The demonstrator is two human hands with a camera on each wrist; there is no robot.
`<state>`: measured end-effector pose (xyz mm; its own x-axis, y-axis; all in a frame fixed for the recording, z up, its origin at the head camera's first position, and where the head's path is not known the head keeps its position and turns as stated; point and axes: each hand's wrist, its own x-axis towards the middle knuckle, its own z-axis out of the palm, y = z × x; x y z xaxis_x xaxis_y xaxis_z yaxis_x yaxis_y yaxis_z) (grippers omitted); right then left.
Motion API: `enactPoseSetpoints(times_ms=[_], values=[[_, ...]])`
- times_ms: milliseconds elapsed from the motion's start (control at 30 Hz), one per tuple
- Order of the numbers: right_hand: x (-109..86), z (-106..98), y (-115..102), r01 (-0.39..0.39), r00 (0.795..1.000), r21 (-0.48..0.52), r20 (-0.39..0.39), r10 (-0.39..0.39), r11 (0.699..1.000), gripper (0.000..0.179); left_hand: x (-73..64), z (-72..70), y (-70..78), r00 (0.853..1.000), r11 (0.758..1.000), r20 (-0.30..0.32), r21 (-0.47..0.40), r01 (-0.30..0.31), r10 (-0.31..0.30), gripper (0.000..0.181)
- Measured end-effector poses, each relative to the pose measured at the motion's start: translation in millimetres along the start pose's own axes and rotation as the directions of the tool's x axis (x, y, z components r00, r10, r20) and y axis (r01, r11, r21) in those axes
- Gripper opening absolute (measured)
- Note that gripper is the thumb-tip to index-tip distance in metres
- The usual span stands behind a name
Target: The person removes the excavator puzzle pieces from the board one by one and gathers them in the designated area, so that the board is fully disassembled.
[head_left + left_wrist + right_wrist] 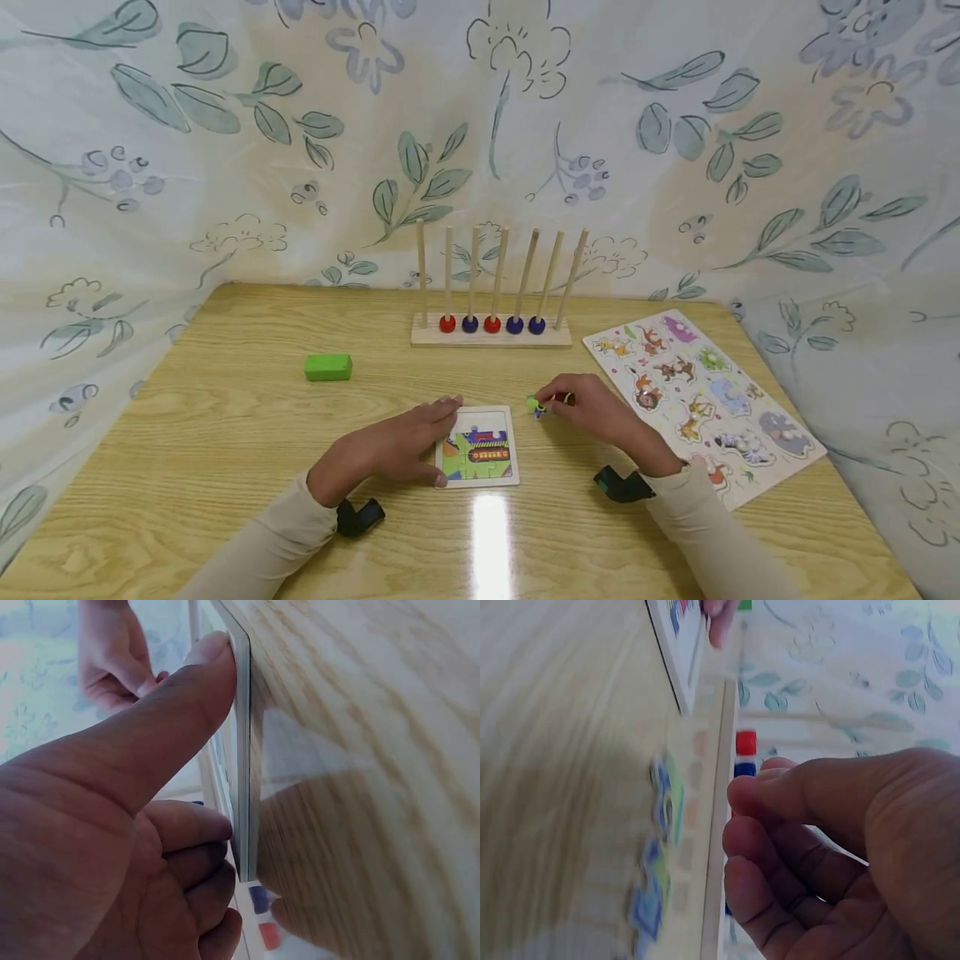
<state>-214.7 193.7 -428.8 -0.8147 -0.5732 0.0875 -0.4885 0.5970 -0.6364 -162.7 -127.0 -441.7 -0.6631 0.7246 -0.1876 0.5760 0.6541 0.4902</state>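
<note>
While the left hand [390, 450] steadies the flat square puzzle [480, 447].

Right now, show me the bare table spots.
Bare wood lies around the green block at the left, and along the near edge. It is crowded between the small puzzle and animal puzzle board, where both hands work.
</note>
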Motion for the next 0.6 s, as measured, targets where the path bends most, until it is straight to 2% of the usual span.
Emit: enactPoseSetpoints(times_ms=[133, 333, 600], values=[[3.6, 10, -7, 0.017, 0.999, 0.032, 0.04, -0.019, 0.999, 0.016, 2.1, 0.5, -1.1, 1.0, 1.0, -0.004, 0.007, 0.008, -0.008, 0.09], [8.4, 23, -13, 0.027, 0.998, 0.086, 0.048, -0.031, 0.996, 0.017, 5.8, 0.8, -1.4, 1.0, 1.0, -0.015, 0.009, 0.018, -0.018, 0.09], [19.3, 40, -29, 0.05, 0.988, 0.163, 0.138, -0.073, 0.985, 0.017, 6.0, 3.0, -1.2, 0.999, 1.0, -0.026, -0.001, 0.03, -0.03, 0.087]])
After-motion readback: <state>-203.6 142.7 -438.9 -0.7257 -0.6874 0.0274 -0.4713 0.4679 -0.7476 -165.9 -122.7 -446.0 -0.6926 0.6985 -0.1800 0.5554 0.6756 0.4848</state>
